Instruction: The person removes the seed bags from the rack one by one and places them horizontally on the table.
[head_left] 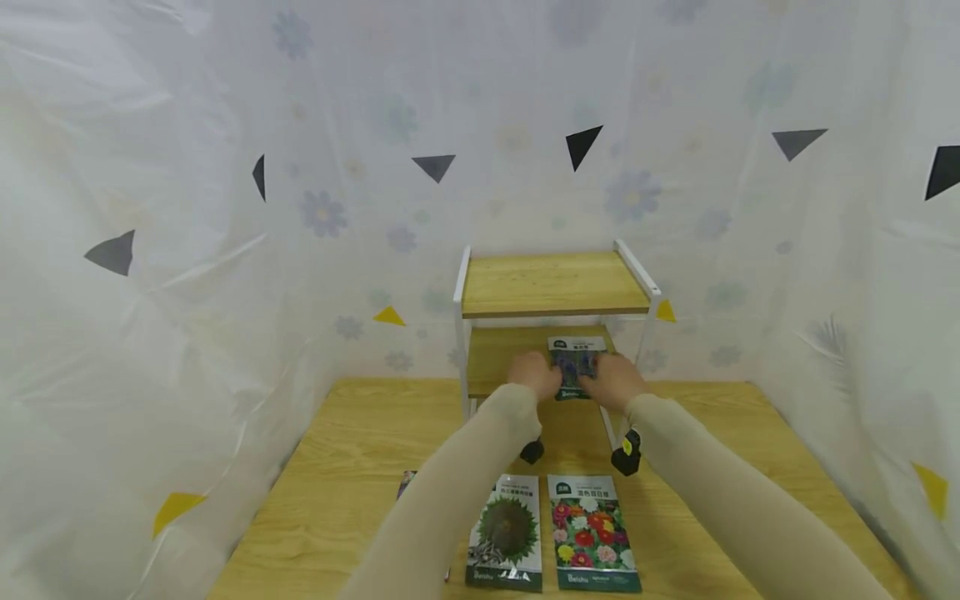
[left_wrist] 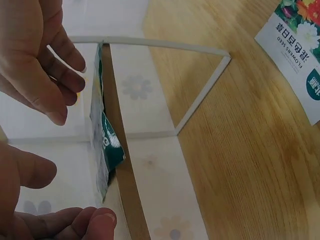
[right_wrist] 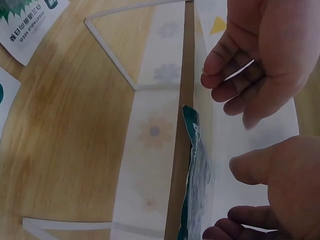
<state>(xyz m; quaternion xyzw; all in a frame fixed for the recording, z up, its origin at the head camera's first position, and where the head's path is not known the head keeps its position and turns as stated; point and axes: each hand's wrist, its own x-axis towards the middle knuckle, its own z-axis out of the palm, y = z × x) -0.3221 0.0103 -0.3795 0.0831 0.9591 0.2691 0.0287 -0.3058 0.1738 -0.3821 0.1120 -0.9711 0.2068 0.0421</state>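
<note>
A seed packet [head_left: 573,364] with purple flowers and a green lower band lies on the middle board of a small shelf. Its green end sticks out slightly past the board's front edge. At its left side is my left hand [head_left: 534,373], thumb and fingers spread apart and loosely bent. My right hand [head_left: 617,382] sits at the packet's right side in much the same pose. Both wrist views show the packet edge-on between the hands, with neither hand gripping it; whether a fingertip touches it I cannot tell.
The white-framed shelf [head_left: 555,283] stands on a wooden table [head_left: 360,450]. In front lie a sunflower seed packet [head_left: 506,533], a mixed-flower seed packet [head_left: 594,533] and another packet [head_left: 406,482] mostly hidden by the left sleeve. Floral sheeting [head_left: 510,192] surrounds the table.
</note>
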